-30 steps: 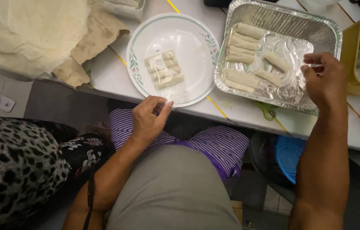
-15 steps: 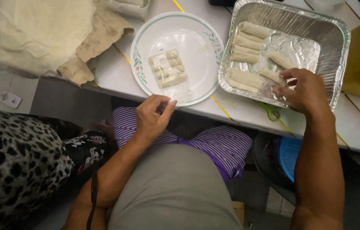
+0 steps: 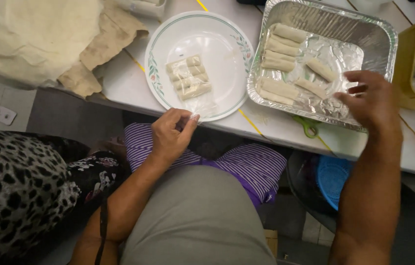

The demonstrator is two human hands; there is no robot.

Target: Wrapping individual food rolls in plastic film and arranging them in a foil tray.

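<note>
Working from the left, I see a pile of pale thin wrapper sheets [image 3: 35,37] on brown paper at the far left of the white table [image 3: 119,83]. Right of it sits a white plate [image 3: 227,49] with a floral rim, carrying a small clear-wrapped bundle of rolls [image 3: 189,77]; the rolls' long axes run left to right, tilted slightly.

My left hand [image 3: 170,137] sits at the near edge of the plate, thumb and fingers pinched on what looks like a loose flap of the clear film [image 3: 202,105] trailing off the bundle. The film is nearly transparent, so I judge the pinch rather than see it outright. The bundle lies just beyond this hand, toward the far side.

Further right is the foil tray [image 3: 379,34], holding loose rolls [image 3: 278,46] stacked in the left half, with two more rolls [image 3: 318,78] lying near the middle on crinkled clear film. All of them lie roughly left to right, the middle ones angled.

My right hand [image 3: 372,98] hovers over the tray's near right part, fingers loosely curled and spread, holding nothing that I can make out. The nearest rolls lie just to its left, their near ends pointing toward the fingertips, so this hand is by far the closer one to them. A yellow container [image 3: 406,64] stands at the far right.
</note>
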